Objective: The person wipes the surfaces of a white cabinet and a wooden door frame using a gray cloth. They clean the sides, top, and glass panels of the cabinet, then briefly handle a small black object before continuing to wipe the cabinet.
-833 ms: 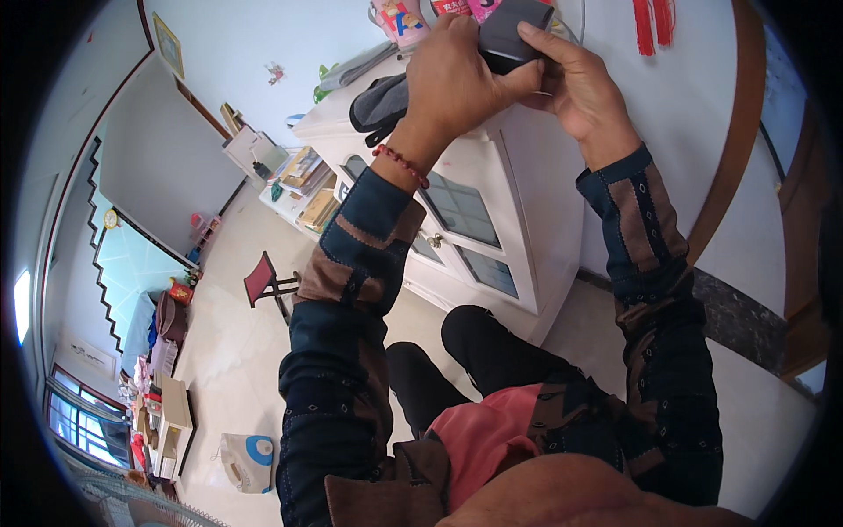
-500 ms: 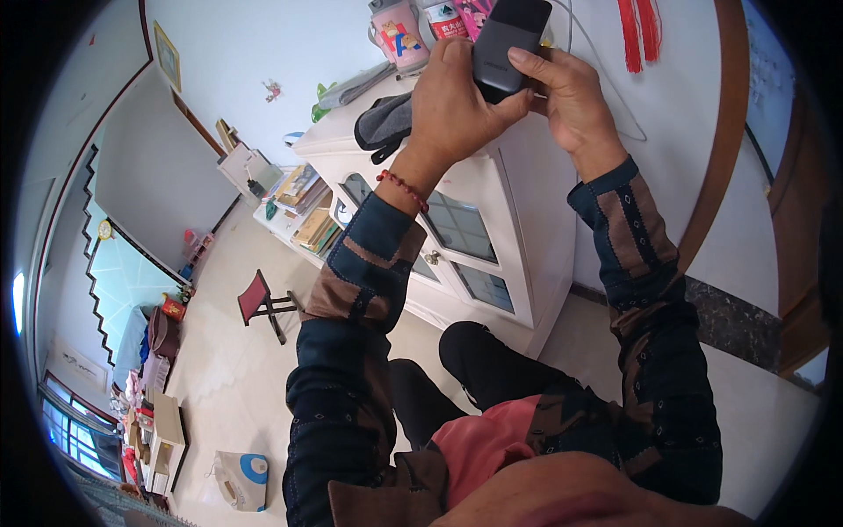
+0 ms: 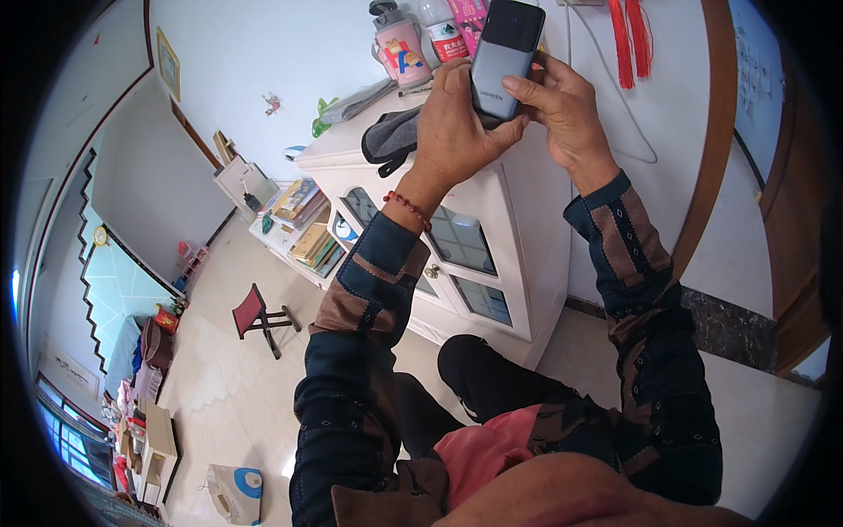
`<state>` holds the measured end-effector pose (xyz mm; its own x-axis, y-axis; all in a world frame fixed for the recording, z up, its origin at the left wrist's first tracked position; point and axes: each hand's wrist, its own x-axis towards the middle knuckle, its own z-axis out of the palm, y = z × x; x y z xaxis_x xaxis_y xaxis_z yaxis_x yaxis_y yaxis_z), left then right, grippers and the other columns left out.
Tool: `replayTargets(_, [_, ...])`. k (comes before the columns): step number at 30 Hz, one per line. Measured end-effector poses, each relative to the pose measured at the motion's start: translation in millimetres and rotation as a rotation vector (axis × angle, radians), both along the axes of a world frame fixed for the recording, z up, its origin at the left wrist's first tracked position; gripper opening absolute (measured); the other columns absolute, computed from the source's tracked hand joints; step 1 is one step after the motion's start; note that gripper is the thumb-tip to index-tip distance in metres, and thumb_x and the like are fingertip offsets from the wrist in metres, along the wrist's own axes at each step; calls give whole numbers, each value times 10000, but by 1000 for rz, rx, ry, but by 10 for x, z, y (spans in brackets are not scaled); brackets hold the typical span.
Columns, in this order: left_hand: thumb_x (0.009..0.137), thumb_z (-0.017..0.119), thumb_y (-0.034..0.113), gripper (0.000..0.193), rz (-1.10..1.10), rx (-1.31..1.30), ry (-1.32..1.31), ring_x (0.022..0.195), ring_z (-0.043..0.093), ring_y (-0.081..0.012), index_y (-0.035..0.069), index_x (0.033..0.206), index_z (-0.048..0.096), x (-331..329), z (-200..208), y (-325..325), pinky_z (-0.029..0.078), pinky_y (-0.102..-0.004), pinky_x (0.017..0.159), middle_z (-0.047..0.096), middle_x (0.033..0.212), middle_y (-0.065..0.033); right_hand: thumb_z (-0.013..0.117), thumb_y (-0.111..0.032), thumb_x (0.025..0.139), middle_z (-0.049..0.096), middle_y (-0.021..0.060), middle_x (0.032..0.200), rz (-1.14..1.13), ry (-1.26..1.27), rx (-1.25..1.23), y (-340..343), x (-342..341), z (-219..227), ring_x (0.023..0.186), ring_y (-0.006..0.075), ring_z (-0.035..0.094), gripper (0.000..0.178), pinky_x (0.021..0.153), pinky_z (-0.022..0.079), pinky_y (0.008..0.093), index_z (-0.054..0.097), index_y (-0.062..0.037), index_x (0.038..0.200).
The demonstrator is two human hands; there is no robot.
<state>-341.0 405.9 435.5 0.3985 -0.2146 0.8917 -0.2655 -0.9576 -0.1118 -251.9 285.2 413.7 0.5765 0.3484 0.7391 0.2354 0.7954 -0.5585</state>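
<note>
A grey power bank (image 3: 499, 75) with a glossy black upper part is held up above the white cabinet (image 3: 546, 228). My left hand (image 3: 458, 123) is closed along its left side and lower end, the thumb reaching under the bottom edge. From the right, my right hand (image 3: 566, 110) grips it with the thumb on its front face near the lower corner; the other fingers are mostly hidden behind. Close to my left wrist, a dark grey cloth item with black trim (image 3: 391, 140) lies on the cabinet top.
Behind my hands stand a pink cartoon bottle (image 3: 404, 54) and a clear plastic bottle (image 3: 446, 33). A white cable (image 3: 628, 145) hangs down the wall, beside red tassels (image 3: 639, 44). A folding stool (image 3: 262, 318) and a bag (image 3: 237, 494) are on the floor at left.
The power bank has tilted, so its grey face looks lighter and shows more of its length. Both hands keep hold of it. The whole view has shifted slightly.
</note>
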Motion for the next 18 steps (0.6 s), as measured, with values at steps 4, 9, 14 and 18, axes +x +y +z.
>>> replayTargets(4, [623,747,341,647,7,10,-4,921,557,-336,-29,1065,452,-14,-21,23,491,-378,744,489,1059,-185,706,-67,746,614,74,909,-9,-34,14,12,-33,0,809,149,617,384,677,524,265,544,8,1086])
replayTargets(9, [629,745,346,656,5,23,-29,922,558,-332,-31,1077,450,-19,-36,12,496,-373,734,485,1066,-183,699,-50,744,610,70,913,-21,-51,4,-1,-28,-8,820,142,609,398,702,519,267,538,3,1103])
replayTargets(14, [623,748,352,676,0,8,-20,928,557,-335,-33,1092,449,-40,-46,16,494,-386,736,484,1078,-184,690,-34,745,604,76,926,-28,-55,3,0,-44,-13,838,146,608,431,729,517,269,518,17,1137])
replayTargets(18, [642,732,484,780,-2,51,19,980,553,-347,-51,1132,448,-19,-53,101,483,-393,800,476,1140,-212,699,-49,740,598,93,947,-31,-46,-12,-10,-12,-17,862,161,610,461,757,516,275,506,29,1152])
